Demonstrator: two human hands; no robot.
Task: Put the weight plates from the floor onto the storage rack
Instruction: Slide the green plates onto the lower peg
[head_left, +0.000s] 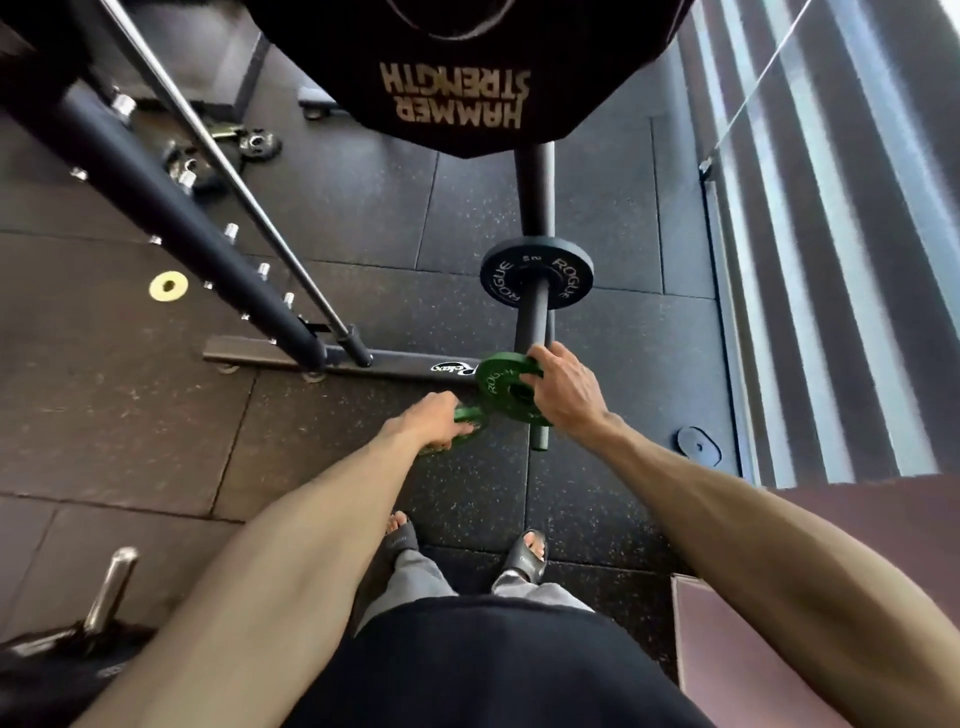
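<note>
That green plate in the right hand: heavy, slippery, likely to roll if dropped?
Green plate looks small and rigid, held by one right hand, so probably light. Round, so it may roll if dropped on edge.

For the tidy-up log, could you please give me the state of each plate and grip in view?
Right grip, holding green plate at peg.
Left grip, holding second green plate.
Black Rogue plate, on peg.
Hammer plate, racked above.
Yellow plate, on floor.
Small black plate, on floor.

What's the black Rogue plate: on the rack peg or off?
On. The rack peg runs through the centre hole of the black Rogue plate.
</note>
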